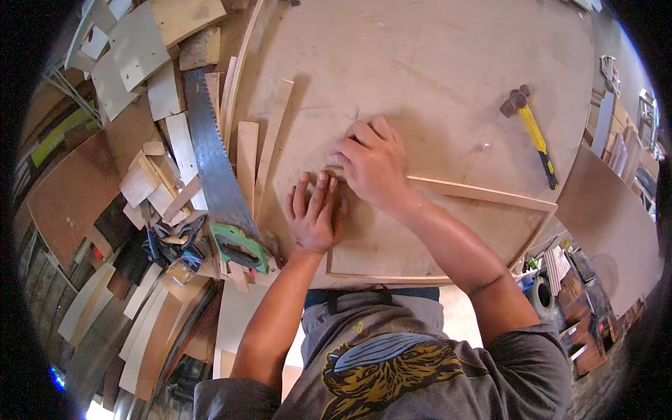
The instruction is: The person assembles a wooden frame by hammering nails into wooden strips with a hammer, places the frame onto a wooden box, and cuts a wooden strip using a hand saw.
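A rectangular frame of thin wooden strips [483, 191] lies on the wooden worktop [434, 63] close to my body. At its far left corner, my left hand [313, 218] rests with its fingers spread, the fingertips touching the wood there. My right hand [373, 159] is just above and to the right of it, fingers curled and closed at the same corner. Whatever the right fingers hold is hidden by the hand. My right forearm crosses over the frame.
A hammer with a yellow handle [535, 133] lies at the right. On the left are a handsaw with a green handle [238, 246], loose wood strips [273, 143] and a pile of wood offcuts [133, 49]. A large board [609, 224] stands beyond the right edge.
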Available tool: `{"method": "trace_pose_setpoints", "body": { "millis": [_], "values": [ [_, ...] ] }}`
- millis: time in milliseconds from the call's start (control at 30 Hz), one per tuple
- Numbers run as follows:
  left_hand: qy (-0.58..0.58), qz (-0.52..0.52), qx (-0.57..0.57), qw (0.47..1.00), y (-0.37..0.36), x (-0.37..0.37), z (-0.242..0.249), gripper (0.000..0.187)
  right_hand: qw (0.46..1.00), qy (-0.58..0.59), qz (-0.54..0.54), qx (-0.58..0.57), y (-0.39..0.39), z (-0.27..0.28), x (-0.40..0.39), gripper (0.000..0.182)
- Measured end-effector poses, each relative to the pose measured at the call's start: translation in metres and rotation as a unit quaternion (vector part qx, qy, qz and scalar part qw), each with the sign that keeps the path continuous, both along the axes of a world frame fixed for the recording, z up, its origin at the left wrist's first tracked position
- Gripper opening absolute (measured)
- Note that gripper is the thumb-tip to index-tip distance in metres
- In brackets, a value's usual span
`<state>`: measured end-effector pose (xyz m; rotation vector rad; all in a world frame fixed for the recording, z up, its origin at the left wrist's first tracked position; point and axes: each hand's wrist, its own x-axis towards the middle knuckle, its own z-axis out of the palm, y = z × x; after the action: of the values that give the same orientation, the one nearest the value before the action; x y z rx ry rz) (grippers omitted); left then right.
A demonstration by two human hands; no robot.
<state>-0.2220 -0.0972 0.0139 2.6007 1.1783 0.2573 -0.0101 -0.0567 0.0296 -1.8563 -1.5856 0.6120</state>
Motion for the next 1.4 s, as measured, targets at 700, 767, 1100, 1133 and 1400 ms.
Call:
{"method": "trace_pose_setpoints", "body": {
  "millis": [700, 767, 1100, 1133, 1400],
  "values": [
    [0.005, -0.006, -0.043, 0.999, -0.001, -0.005, 0.001, 0.050, 1.000, -0.017, 0.013, -0.022, -0.002, -0.001, -0.005, 0.011],
    [-0.002, -0.004, -0.044, 0.999, -0.001, -0.005, 0.000, 0.050, 0.999, -0.015, 0.016, -0.028, -0.003, 0.000, -0.005, 0.011],
    [-0.008, 0.019, -0.031, 0.999, -0.001, -0.002, 0.001, 0.044, 0.999, 0.021, -0.023, -0.012, -0.015, 0.001, -0.014, 0.010],
    [-0.010, 0.021, -0.033, 0.999, -0.001, -0.001, 0.001, 0.044, 0.999, 0.025, -0.028, -0.012, -0.015, 0.001, -0.014, 0.010],
    [-0.010, 0.023, -0.030, 0.999, -0.002, -0.002, -0.001, 0.043, 0.998, 0.038, -0.050, -0.001, -0.015, -0.001, -0.016, 0.010]
  ]
}}
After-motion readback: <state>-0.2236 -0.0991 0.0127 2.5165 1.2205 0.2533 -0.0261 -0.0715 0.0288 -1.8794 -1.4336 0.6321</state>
